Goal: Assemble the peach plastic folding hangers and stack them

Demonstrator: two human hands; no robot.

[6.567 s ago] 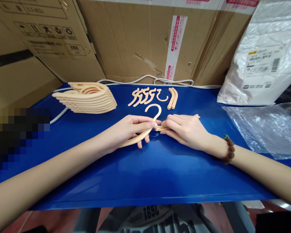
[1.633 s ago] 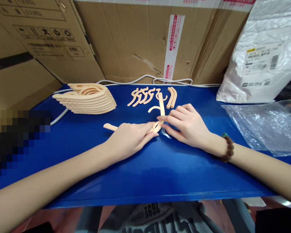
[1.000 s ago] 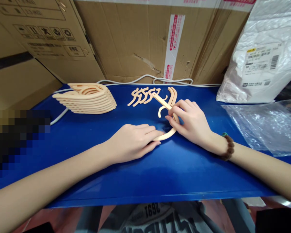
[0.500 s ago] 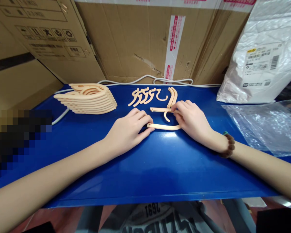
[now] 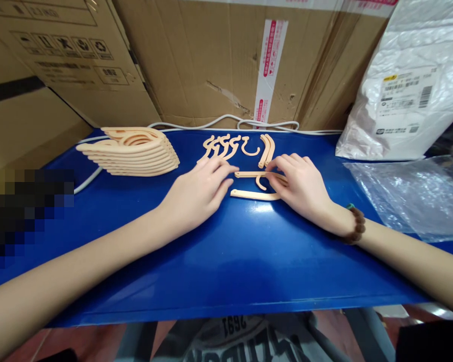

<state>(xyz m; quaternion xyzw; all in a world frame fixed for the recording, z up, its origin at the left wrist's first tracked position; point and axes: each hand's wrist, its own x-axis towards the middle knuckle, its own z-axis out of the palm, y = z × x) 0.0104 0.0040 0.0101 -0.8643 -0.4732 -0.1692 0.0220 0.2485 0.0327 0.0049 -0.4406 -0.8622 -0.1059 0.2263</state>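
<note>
While a pale peach stack of smooth, nested curved pieces (image 5: pixel 132 156) lies at the left on the glossy blue table (image 5: pixel 226 271), the left hand (image 5: pixel 196 190) reaches toward the middle, its thumb and forefinger apart, gripping nothing that shows. Whether its forefinger touches the nearby bar end cannot be told. Behind it lie small S-shaped peach pieces (image 5: pixel 232 149), partly hidden, then a hook-shaped one (image 5: pixel 251 149). Next, near the table's middle, is a pale peach hooked hanger (image 5: pixel 253 195), its two bars reaching leftward with the hook between them; two short curved peach bars (image 5: pixel 266 151) lie just behind. The right hand (image 5: pixel 301 191) is clamped on the hanger's right-hand part, hiding the joint.

The step in hand appears to be positioning the hanger's folded bars. The next move calls for a steady right-hand hold and, if the upper bar is to be shifted, left fingertips brought together on its holed end.
</note>
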